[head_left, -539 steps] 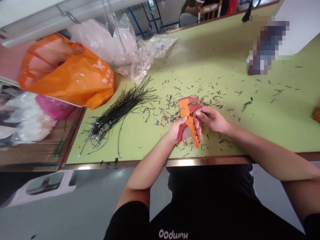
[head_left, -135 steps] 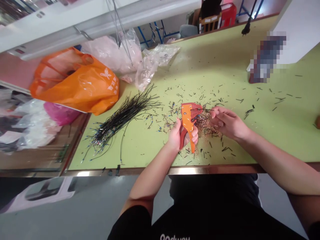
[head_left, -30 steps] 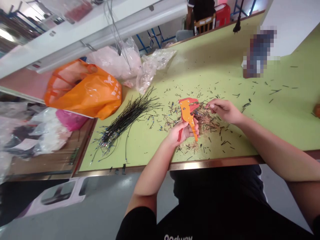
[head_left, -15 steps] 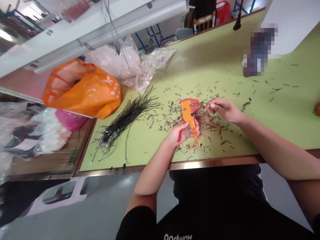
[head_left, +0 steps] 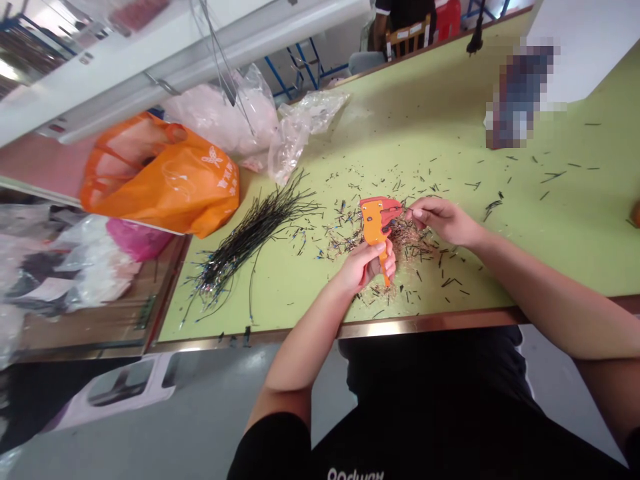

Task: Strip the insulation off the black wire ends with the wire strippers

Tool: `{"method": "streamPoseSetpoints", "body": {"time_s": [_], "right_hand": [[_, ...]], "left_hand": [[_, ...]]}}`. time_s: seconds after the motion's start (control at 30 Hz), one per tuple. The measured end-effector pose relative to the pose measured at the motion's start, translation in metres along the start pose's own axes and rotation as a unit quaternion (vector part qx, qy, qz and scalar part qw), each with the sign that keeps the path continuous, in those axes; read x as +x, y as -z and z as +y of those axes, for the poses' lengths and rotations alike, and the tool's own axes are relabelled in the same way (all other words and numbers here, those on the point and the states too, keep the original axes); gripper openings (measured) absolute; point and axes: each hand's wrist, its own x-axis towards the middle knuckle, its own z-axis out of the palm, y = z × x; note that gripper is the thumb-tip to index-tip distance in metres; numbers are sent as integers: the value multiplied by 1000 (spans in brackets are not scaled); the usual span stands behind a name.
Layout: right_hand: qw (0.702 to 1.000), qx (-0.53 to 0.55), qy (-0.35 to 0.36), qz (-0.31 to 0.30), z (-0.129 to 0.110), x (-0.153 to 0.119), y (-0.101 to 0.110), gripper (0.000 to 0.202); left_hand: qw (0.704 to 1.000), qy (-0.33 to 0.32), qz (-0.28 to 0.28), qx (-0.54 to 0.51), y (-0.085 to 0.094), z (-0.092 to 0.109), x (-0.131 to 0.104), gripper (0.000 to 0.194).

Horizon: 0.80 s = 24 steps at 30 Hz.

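My left hand (head_left: 371,261) is closed round the handles of an orange and red wire stripper (head_left: 374,223), held upright above the table. The stripper's red jaws point right and look closed. My right hand (head_left: 443,219) pinches a short dark wire (head_left: 405,209) just right of the jaws, and its far end seems to sit between them. Beneath both hands lies a heap of copper strands and black wire scraps (head_left: 413,241). Left of the stripper rests a bundle of long black wires (head_left: 250,233) with small blue ends showing at its near end.
An orange bag (head_left: 190,180) stands at the left, with clear plastic bags (head_left: 300,127) behind it. Black offcuts (head_left: 493,207) are scattered over the green table (head_left: 550,253). A white board (head_left: 585,47) rises at the back right. Someone sits beyond the table's far edge.
My left hand has squeezed the stripper's handles together and its jaws have closed. My right hand has moved slightly left, up to the jaws.
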Motion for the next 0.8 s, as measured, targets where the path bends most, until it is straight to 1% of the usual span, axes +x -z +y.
{"method": "streamPoseSetpoints", "body": {"time_s": [0.17, 0.3, 0.37, 0.47, 0.53, 0.6, 0.67, 0.7, 0.73, 0.8], "right_hand": [[1000, -6, -22, 2, -6, -1, -4, 41], [999, -39, -24, 19, -13, -2, -10, 49], [998, -57, -21, 33, -12, -2, -13, 51], [997, -60, -27, 43, -7, -1, -17, 48], [997, -54, -24, 46, -5, 0, -20, 47], [998, -44, -9, 48, -7, 1, -21, 45], [998, -34, 6, 44, -11, 1, -16, 41], [998, -29, 9, 50, -13, 0, -10, 39], [997, -25, 8, 71, -15, -1, -1, 37], [989, -27, -2, 146, -15, -4, 20, 35]], "left_hand": [[999, -30, 23, 17, -8, -4, 0, 41], [998, -20, 43, 45, -9, -9, 1, 45], [997, -19, 51, 52, -9, -11, 3, 47], [997, -25, 65, 40, -9, -14, 7, 51], [998, -23, 63, 21, -11, -15, 9, 51], [999, -11, 45, 4, -11, -13, 9, 49], [999, -9, 34, -10, -8, -7, 4, 45], [999, -24, 42, -21, -5, -1, 1, 44], [996, -54, 61, -34, 0, 7, -3, 42], [977, -154, 129, -71, 13, 26, -12, 39]]}}
